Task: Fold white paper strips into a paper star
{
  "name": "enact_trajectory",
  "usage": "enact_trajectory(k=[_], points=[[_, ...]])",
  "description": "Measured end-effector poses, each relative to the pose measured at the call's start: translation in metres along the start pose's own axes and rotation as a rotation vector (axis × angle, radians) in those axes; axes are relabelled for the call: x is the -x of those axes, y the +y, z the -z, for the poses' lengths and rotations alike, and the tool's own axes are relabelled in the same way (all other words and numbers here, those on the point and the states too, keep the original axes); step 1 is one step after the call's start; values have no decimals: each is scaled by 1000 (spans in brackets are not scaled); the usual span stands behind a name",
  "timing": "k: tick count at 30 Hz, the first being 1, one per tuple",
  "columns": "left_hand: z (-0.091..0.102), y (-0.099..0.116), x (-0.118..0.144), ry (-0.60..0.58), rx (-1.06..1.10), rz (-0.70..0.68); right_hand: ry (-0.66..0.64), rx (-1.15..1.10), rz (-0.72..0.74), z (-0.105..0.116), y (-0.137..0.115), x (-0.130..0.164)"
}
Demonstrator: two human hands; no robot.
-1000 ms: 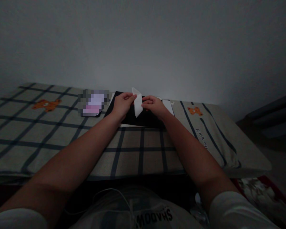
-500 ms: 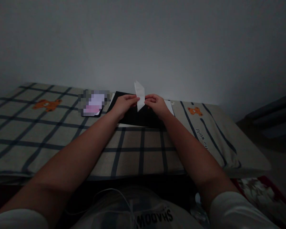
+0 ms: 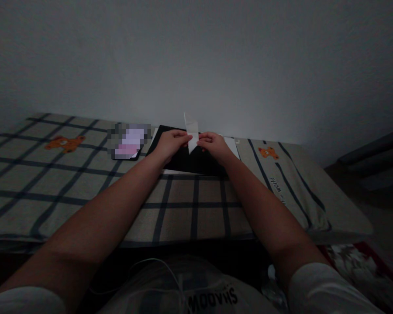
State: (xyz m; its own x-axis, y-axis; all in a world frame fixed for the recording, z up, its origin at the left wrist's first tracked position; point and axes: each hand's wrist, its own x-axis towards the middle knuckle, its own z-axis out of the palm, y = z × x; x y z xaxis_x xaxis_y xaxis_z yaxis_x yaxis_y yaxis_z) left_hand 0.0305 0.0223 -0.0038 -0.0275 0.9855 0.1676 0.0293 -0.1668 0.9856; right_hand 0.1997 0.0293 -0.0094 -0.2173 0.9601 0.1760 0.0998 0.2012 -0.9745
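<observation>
White folded paper [image 3: 192,132] stands upright, seemingly pinched between both hands; left hand [image 3: 170,145], right hand [image 3: 212,145].

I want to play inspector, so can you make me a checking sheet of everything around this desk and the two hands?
Surface: checked cloth with orange bear prints covers the flat top; a black mat lies on it by the wall.
Job's things: a narrow folded white paper, held upright above the mat.
Clutter: a blurred pink and white item left of the mat; white sheets stick out from under the mat's right edge.
Hands: left hand and right hand both pinch the paper, one on each side.
Cables: a thin white cord on the person's lap.
Surroundings: plain wall behind; dim light; patterned fabric low at right.
</observation>
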Motion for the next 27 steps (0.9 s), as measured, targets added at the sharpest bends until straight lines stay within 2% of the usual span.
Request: enact_trajectory(k=[7,13,18,22,27], points=[[1,0,2,-96,-43,33,58,74,49,4,4,-2],[0,0,-1,-85,28,22,27,162,72,5,7,-2],[2,-2,-3,-113,-55,-63,60,27,11,3,5,-2],[1,-2,-1,-127,-80,-84,10,-38,-1,3,5,-4],[0,1,2,-144,-38,-3,79,-61,0,4,7,-7]])
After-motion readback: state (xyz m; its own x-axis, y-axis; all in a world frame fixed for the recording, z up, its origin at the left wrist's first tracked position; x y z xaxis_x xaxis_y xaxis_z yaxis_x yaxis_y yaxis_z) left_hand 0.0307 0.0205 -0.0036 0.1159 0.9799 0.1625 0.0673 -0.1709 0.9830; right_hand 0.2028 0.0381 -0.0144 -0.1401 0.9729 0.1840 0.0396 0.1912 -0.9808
